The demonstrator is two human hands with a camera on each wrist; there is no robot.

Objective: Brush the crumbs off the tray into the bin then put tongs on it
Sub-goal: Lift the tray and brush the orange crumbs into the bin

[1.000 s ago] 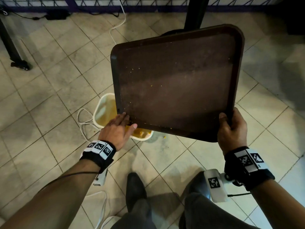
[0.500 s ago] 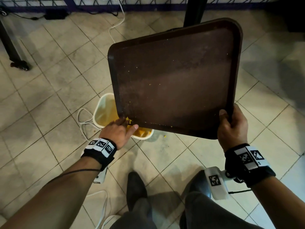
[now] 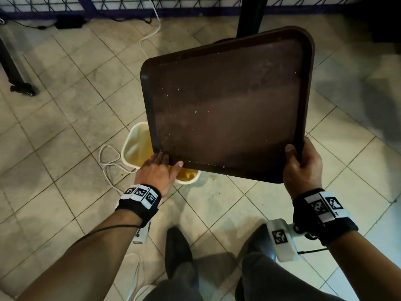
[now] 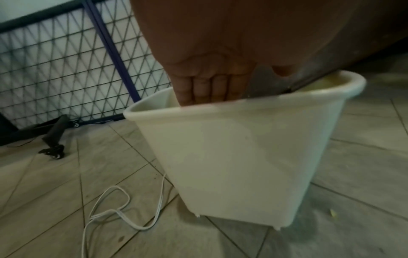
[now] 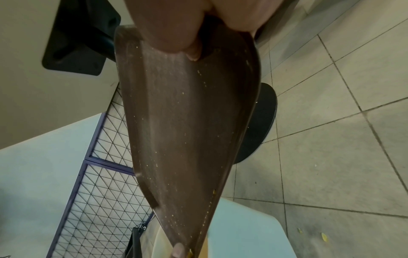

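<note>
The dark brown tray (image 3: 227,105) is tilted steeply, its low near-left corner over the white bin (image 3: 132,146). My right hand (image 3: 300,164) grips the tray's near-right corner, thumb on the inner face. My left hand (image 3: 159,168) is at the low corner with straight fingers (image 4: 205,90) reaching into the bin's (image 4: 243,148) mouth along the tray's (image 4: 331,43) face. Small pale crumbs (image 5: 204,83) dot the tray (image 5: 187,122). Yellow crumbs (image 3: 186,174) lie in the bin. No tongs are in view.
A white cable (image 3: 108,161) loops on the tiled floor left of the bin. A yellow crumb (image 3: 214,180) lies on the floor. A black table pedestal (image 3: 249,16) and a purple-framed mesh fence (image 3: 108,3) stand behind. A caster leg (image 3: 21,88) is at far left.
The tray has risen slightly. The yellow crumbs seen at its low corner by my left hand half a second ago are gone from the tray. Both hands stay at their corners.
</note>
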